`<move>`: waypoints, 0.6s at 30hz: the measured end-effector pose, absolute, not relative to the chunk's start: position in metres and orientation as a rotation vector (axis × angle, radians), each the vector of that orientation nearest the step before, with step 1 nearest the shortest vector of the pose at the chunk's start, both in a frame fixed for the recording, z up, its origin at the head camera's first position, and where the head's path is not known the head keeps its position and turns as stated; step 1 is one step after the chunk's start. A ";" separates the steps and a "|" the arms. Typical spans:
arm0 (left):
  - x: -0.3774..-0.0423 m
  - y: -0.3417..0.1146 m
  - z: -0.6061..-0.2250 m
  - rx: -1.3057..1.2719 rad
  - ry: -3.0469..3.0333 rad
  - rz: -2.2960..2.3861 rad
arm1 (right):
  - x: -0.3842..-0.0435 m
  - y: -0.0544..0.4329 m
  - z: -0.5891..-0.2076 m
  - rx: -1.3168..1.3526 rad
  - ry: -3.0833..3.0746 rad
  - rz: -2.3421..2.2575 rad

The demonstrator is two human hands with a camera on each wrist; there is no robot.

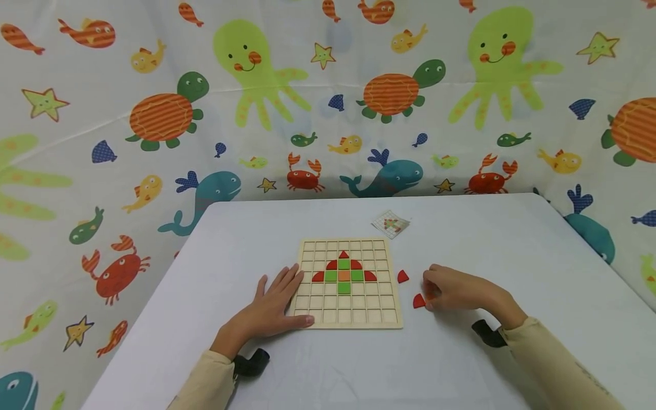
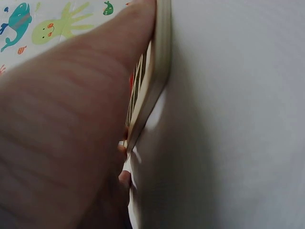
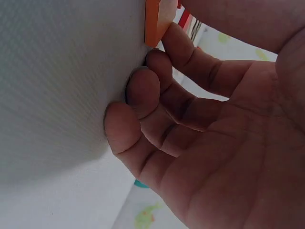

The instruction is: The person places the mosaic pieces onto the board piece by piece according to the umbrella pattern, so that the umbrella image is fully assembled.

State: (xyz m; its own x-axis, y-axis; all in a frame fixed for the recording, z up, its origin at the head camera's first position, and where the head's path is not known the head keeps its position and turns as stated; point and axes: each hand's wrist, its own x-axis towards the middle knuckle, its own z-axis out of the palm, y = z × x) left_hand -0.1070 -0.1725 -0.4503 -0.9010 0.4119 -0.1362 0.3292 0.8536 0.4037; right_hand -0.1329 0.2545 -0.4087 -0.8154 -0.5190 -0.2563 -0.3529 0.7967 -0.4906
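In the head view, a wooden grid board (image 1: 312, 304) carries a pattern of a red triangle (image 1: 344, 255), red quarter-circles (image 1: 370, 276), several green squares (image 1: 344, 288) and an orange square (image 1: 344, 275). My left hand (image 1: 277, 302) lies spread over the board's left side, thumb on the front corner and fingertips on the left rim. Right of the board, my right hand (image 1: 456, 289) rests low on the table with curled fingers, pinching an orange piece (image 3: 151, 21) whose full shape is hidden. Close to its fingertips lies a red quarter-circle (image 1: 419, 300).
Another red quarter-circle (image 1: 402, 277) lies just off the board's right edge. Behind the board is a small pattern card (image 1: 391, 224) with a printed grid. The white table (image 1: 246, 228) ends at a curtain (image 1: 297, 154) printed with sea animals.
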 end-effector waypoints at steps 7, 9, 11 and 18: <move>-0.107 -0.172 -0.451 0.583 2.821 0.564 | -0.133 0.255 -0.410 -0.673 2.609 -0.621; -0.107 -0.172 -0.451 0.583 2.819 0.564 | -0.133 0.255 -0.409 -0.674 2.601 -0.651; -0.106 -0.172 -0.450 0.579 2.816 0.565 | -0.133 0.255 -0.408 -0.696 2.597 -0.676; -0.105 -0.172 -0.448 0.565 2.810 0.577 | -0.134 0.254 -0.400 -0.742 2.560 -0.810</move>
State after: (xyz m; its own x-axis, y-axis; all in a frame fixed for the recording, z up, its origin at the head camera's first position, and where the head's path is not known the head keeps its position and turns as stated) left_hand -0.1048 -0.1720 -0.4479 -0.9026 0.4096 -0.1322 0.3243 0.8492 0.4168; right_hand -0.1339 0.2537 -0.4002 -0.7999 -0.5757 -0.1698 -0.3731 0.6985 -0.6107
